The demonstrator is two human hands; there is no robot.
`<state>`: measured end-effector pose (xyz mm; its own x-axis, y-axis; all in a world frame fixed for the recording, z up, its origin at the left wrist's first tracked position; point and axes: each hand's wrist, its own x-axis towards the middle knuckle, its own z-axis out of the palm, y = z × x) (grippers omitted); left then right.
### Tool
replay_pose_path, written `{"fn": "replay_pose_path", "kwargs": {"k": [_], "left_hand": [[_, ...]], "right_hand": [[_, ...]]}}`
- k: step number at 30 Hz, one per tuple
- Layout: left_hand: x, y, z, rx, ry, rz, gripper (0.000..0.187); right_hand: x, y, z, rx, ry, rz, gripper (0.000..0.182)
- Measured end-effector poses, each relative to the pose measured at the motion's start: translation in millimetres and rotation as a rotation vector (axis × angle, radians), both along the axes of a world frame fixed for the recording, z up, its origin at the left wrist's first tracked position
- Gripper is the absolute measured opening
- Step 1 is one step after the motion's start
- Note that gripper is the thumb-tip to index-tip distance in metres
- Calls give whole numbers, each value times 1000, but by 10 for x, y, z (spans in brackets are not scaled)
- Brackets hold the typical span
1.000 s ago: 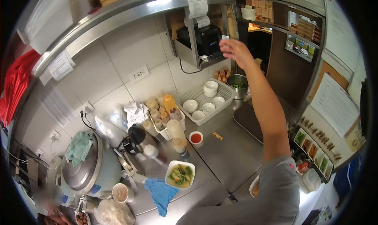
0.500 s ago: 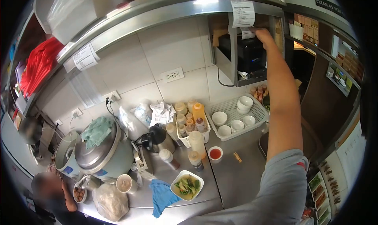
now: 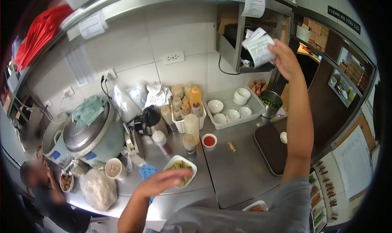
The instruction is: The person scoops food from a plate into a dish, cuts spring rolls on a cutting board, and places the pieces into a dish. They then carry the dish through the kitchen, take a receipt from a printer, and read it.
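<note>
Our right hand [image 3: 286,59] was raised to the printer [image 3: 239,39] in the wall niche above the bench's back edge, fingers pinching a curled white receipt [image 3: 259,47] held up in the air. Our left hand [image 3: 161,182] hovered flat, fingers spread and holding nothing, over the white dish of greens [image 3: 179,167] near the bench's [image 3: 237,171] front edge. Behind the dish stood a red sauce cup [image 3: 209,140] and squeeze bottles [image 3: 190,125]; the rice cooker [image 3: 87,137] sat toward the left end.
</note>
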<state>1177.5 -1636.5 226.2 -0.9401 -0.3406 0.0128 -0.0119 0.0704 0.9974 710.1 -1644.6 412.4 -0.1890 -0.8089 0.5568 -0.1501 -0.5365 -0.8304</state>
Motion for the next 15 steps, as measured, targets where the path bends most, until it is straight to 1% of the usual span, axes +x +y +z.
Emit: {"fn": "replay_pose_path", "kwargs": {"k": [2, 3, 5, 6, 9, 10, 12, 13, 15], "left_hand": [[-406, -15, 206, 92, 148, -27, 46], [-572, -29, 244, 98, 178, -9, 50], [-843, -47, 280, 127, 271, 38, 59], [-935, -43, 277, 152, 330, 68, 64], [-1092, -152, 63, 279, 393, 124, 73], [-1080, -167, 18, 369, 409, 160, 72], [-1028, -188, -41, 543, 441, 225, 69], [-994, -197, -70, 625, 444, 214, 67], [-922, -214, -125, 784, 462, 193, 67]], "right_hand": [[383, 127, -270, 55, -50, 87, 24], [535, 171, -394, 82, -74, 133, 25], [733, 182, -691, 166, -4, 286, 27], [852, 193, -820, 223, 24, 310, 24], [1228, 242, -1093, 381, 203, 288, 14], [1425, 302, -1075, 408, 216, 335, 12], [1549, 287, -1157, 511, 222, 419, 15], [1595, 281, -1195, 560, 226, 460, 17], [1671, 237, -1303, 553, 212, 543, 20]]}}
